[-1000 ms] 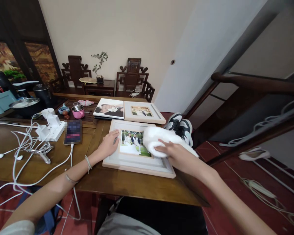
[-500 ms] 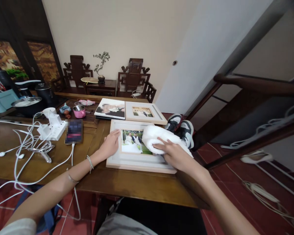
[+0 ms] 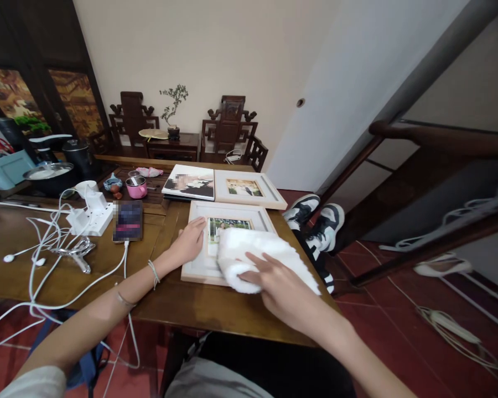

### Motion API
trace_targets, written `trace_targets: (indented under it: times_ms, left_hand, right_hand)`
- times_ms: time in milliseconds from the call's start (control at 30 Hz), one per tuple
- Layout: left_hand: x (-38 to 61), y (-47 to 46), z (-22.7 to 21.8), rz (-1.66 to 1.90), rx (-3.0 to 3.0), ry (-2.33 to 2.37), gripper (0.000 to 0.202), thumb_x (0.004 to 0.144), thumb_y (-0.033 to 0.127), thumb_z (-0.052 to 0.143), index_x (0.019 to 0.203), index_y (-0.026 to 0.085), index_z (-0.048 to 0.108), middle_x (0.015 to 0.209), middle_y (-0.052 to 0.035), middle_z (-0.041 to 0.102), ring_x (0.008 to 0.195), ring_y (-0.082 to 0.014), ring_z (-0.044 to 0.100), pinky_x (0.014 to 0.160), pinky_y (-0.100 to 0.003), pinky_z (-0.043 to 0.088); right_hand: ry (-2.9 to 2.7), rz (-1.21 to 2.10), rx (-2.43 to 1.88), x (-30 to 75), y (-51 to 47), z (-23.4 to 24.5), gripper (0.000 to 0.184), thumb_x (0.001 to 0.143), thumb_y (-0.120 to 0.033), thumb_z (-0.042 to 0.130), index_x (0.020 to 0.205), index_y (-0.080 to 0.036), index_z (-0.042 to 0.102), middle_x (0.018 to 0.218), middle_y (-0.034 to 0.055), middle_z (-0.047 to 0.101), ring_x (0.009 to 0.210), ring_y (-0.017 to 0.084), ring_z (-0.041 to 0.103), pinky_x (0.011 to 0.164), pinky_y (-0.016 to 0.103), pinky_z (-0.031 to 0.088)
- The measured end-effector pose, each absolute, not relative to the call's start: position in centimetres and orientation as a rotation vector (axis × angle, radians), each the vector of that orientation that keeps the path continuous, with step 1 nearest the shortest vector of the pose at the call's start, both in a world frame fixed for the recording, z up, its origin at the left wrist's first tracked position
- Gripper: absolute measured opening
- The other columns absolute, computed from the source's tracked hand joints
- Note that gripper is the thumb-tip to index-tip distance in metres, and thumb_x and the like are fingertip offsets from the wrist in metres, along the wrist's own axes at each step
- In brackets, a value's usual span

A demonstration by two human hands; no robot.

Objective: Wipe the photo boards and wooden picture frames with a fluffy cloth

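Note:
A light wooden photo frame (image 3: pixel 249 211) lies flat on the table in front of me, its picture partly covered. My left hand (image 3: pixel 191 240) is closed on the frame's left side, fingers resting over the rim beside the picture. In my right hand (image 3: pixel 276 279) is a bunched white fluffy cloth (image 3: pixel 249 243), pressed down on the frame's lower right part. The cloth hides the lower part of the picture and the frame's lower right corner. Its loose end trails right over the table.
Behind lie a second photo frame (image 3: pixel 269 190) and a white photo album (image 3: pixel 188 182). To the left are a phone (image 3: pixel 127 221) on a cable, a power strip (image 3: pixel 97 218), tangled white cables and a pink cup (image 3: pixel 136 189). Someone's sneakers (image 3: pixel 330 226) show beyond the table's right edge.
My right hand has moved the cloth left and toward me, from the picture's right side to its lower part. My left hand stays on the frame. The sneakers beyond the table have shifted.

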State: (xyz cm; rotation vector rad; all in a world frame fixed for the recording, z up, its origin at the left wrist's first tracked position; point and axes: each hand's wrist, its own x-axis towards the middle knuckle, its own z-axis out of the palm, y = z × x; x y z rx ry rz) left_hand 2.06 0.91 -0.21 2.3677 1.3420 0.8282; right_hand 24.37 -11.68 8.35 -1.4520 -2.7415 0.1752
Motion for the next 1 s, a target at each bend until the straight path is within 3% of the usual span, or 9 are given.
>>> trace_targets:
  times_ms: [200,333,533,667,867,933,1000]
  left_hand:
    - [2.0,1.1,-0.3,0.809,2.415,1.352,0.045,0.091,0.014,0.036,0.132,0.012,0.053,0.144,-0.0144,0.049,0.137,-0.0239,0.042,0.115,-0.047,0.033]
    - [1.9,1.2,-0.2,0.784,2.434,1.349,0.044,0.092,0.014,0.036,0.132,0.010,0.054,0.145,-0.0162,0.048,0.138,-0.0245,0.041,0.115,-0.047,0.034]
    - [1.7,1.2,-0.1,0.825,2.428,1.323,0.043,0.093,0.017,0.035,0.131,0.013,0.055,0.144,-0.0144,0.049,0.138,-0.0228,0.042,0.115,-0.047,0.034]
    - [1.6,1.3,-0.3,0.829,2.426,1.311,0.043,0.092,0.015,0.037,0.132,0.015,0.055,0.144,-0.0128,0.050,0.137,-0.0232,0.042,0.115,-0.048,0.034]
    - [1.7,1.1,-0.5,0.803,2.417,1.328,0.046,0.091,0.010,0.036,0.133,0.012,0.052,0.146,-0.0151,0.046,0.139,-0.0247,0.039,0.116,-0.048,0.032]
    - [1.6,1.0,-0.6,0.789,2.433,1.323,0.047,0.090,0.008,0.036,0.133,0.011,0.052,0.146,-0.0157,0.046,0.140,-0.0249,0.038,0.116,-0.048,0.032]
    - [1.6,1.0,-0.6,0.770,2.452,1.313,0.046,0.090,0.007,0.036,0.133,0.011,0.052,0.146,-0.0160,0.046,0.139,-0.0253,0.039,0.115,-0.048,0.032]
  right_hand:
    - [-2.684,0.093,-1.726,29.0,-12.5,8.7,0.070,0.058,0.007,0.039,0.112,-0.023,0.073,0.140,0.0107,0.054,0.131,0.028,0.048,0.111,0.050,0.037]
    - [-2.695,0.087,-1.656,26.8,-12.6,8.2,0.071,0.059,0.008,0.039,0.119,-0.017,0.069,0.139,0.0143,0.055,0.135,0.030,0.041,0.113,0.054,0.030]
    - [-2.740,0.187,-1.400,22.0,-12.7,8.0,0.070,0.061,0.006,0.043,0.122,-0.017,0.067,0.144,0.0105,0.050,0.141,0.032,0.032,0.115,0.056,0.026]
    - [-2.706,0.190,-1.451,24.5,-13.2,8.0,0.074,0.056,0.007,0.040,0.116,-0.022,0.071,0.139,0.0069,0.055,0.137,0.027,0.040,0.115,0.050,0.030]
    - [-2.578,0.056,-1.782,33.2,-13.0,6.6,0.065,0.062,0.004,0.043,0.108,-0.030,0.074,0.143,0.0042,0.052,0.129,0.032,0.049,0.104,0.048,0.046]
    - [-2.553,0.005,-1.817,33.5,-11.4,7.1,0.065,0.067,0.003,0.043,0.117,-0.030,0.069,0.139,0.0070,0.056,0.123,0.032,0.056,0.098,0.044,0.050]
    - [-2.518,-0.059,-1.856,31.5,-9.0,8.3,0.064,0.072,0.002,0.041,0.127,-0.022,0.063,0.132,0.0145,0.061,0.112,0.034,0.062,0.090,0.045,0.052]
